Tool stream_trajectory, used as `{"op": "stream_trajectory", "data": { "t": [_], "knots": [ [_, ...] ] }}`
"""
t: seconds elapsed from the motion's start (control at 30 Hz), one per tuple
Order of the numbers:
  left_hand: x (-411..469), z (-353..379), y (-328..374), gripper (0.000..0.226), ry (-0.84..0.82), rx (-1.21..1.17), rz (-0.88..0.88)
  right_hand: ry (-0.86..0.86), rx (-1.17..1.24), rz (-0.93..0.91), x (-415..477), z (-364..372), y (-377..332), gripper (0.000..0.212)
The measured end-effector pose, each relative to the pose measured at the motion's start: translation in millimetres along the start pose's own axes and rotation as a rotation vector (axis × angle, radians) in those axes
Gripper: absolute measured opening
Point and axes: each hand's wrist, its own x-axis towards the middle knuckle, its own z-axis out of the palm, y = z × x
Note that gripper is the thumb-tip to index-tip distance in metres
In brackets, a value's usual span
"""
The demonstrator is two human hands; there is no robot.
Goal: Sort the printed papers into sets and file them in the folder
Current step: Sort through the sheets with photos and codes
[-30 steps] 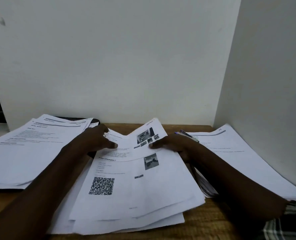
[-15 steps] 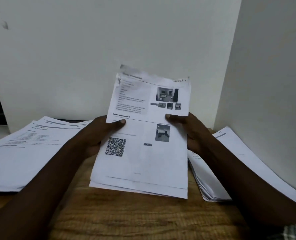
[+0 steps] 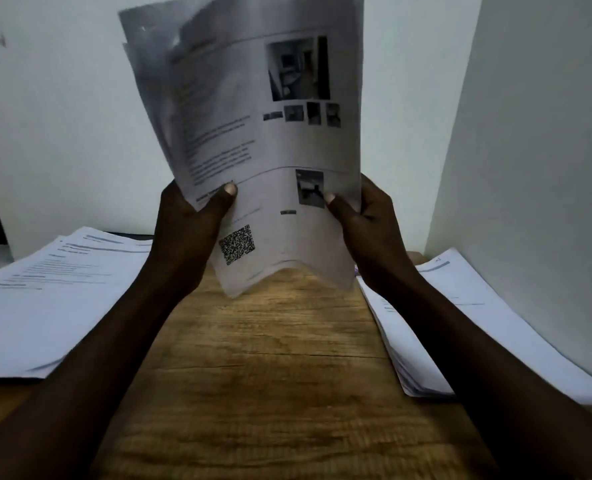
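Nearest is bare wood of the table (image 3: 270, 393), w/ a left stack (image 3: 45, 306) and a right stack (image 3: 478, 292) lying flat on either side, well apart. I'd judge sorting partly done: two sets laid out, a third in hand, filing not begun, and no folder can be made out. Further in, over the table's middle, the left hand (image 3: 187, 230) and right hand (image 3: 370, 230) are apart, each clamped on a side edge of the sheaf (image 3: 270, 140) — thumbs on the printed front, fingers hidden behind. The sheaf, several sheets w/ photos and a QR code on the top pg, stands near upright off the table — bottom edge bowed, top corners fanned and blurred against the far wall (image 3: 62, 116).
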Motion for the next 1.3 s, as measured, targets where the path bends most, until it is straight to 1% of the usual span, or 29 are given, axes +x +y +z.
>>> {"op": "stream_trajectory", "data": {
  "t": [0.13, 0.17, 0.27, 0.33, 0.4, 0.47, 0.53, 0.7, 0.87, 0.97, 1.03, 1.17, 1.2, 1.3],
  "knots": [
    [1.5, -5.8, -0.6, 0.032, -0.010, 0.030, -0.042, -0.003, 0.025, 0.061, -2.3, -0.4, 5.7, 0.024],
    [2.4, -6.9, 0.3, 0.032, -0.032, 0.032, -0.030, 0.003, 0.032, 0.086, -2.3, -1.5, 5.9, 0.026],
    [3.6, -7.0, 1.6, 0.029, -0.071, 0.044, -0.016, 0.006, 0.046, 0.140, -2.5, -2.7, 6.2, 0.037],
    [2.8, -6.2, -2.7, 0.026, -0.065, 0.044, -0.078, -0.015, 0.053, 0.188, -3.1, -2.8, 8.4, 0.038],
    [0.8, -5.8, -10.1, 0.021, -0.077, 0.064, -0.161, -0.053, 0.060, 0.265, -4.3, -2.2, 13.8, 0.032],
    [-1.6, -4.4, -15.7, 0.017, -0.090, 0.090, -0.197, -0.083, 0.041, 0.312, -6.5, -1.1, 19.5, 0.021],
    [-2.0, -3.3, -14.9, 0.013, -0.076, 0.082, -0.192, -0.066, 0.039, 0.318, -7.0, -0.8, 19.5, 0.014],
    [2.4, -5.8, -13.2, 0.013, -0.030, 0.026, -0.149, -0.041, 0.068, 0.248, -0.3, -3.9, 13.3, 0.010],
    [-7.0, -8.0, -35.4, 0.019, -0.118, 0.110, -0.220, -0.082, 0.012, 0.370, -11.3, -1.0, 31.5, 0.014],
    [-2.9, -8.3, -31.6, 0.018, -0.096, 0.080, -0.191, -0.048, 0.049, 0.348, -6.0, -3.4, 27.0, 0.025],
    [-0.7, -9.1, -31.0, 0.019, -0.095, 0.045, -0.183, -0.049, 0.051, 0.324, -2.6, -4.3, 26.1, 0.027],
    [-7.4, -10.9, -42.0, 0.021, -0.159, 0.115, -0.279, -0.087, 0.005, 0.420, -13.8, 0.1, 41.5, 0.028],
    [-7.2, -10.5, -40.4, 0.020, -0.143, 0.108, -0.283, -0.073, 0.004, 0.426, -14.0, -0.4, 41.2, 0.029],
    [-2.7, -5.4, -31.6, 0.019, -0.126, -0.019, -0.262, -0.022, 0.050, 0.384, -3.5, -8.7, 35.7, 0.035]
  ]
}}
